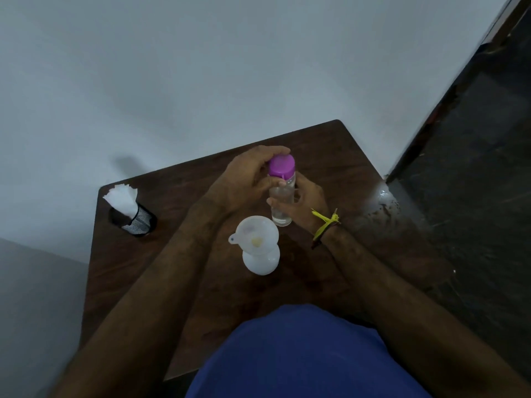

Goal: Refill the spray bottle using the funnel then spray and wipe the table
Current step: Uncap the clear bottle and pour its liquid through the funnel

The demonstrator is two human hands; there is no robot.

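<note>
A clear water bottle point(283, 196) with a purple cap point(281, 166) stands upright near the middle of the dark wooden table point(178, 271). My left hand point(247, 176) grips the purple cap from above and from the left. My right hand point(301, 202) holds the bottle's clear body from the right. Just in front of them a translucent white funnel point(257, 235) sits in the neck of a white spray bottle point(261, 261), whose spray head is not in view.
A black mesh holder point(135, 221) with white tissues point(120, 198) stands at the table's far left corner. White walls rise behind and to the left. A dark floor lies to the right, with a wet shiny patch point(382, 196) by the table's edge.
</note>
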